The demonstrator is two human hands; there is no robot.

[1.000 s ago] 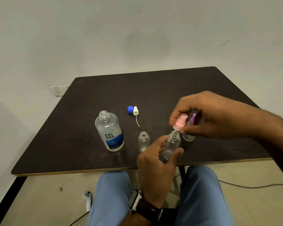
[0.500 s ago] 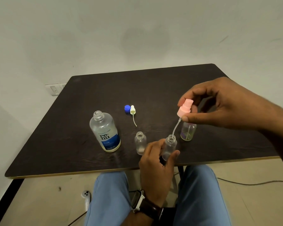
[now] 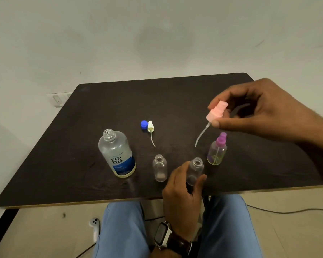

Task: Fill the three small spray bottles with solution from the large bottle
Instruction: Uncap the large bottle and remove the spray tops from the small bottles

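The right hand point(image 3: 259, 112) is now lifting the pink plastic spray pump point(image 3: 217, 111) fully clear: a second ago the pump sat at the neck of the small clear bottle point(image 3: 194, 171), half a second ago its dip tube was leaving the mouth, and now the tube is dangling free, up at about one o'clock from that bottle. So two small bottles are standing open, ready for filling; the purple-capped small bottle point(image 3: 217, 150) is still closed. Thumb and fingertips are pinching the pump, the other fingers curling loosely. The left hand point(image 3: 183, 190) is wrapping the opened bottle on the dark counter point(image 3: 63, 164). The large clear uncapped solution bottle point(image 3: 117, 153) is standing at nine o'clock
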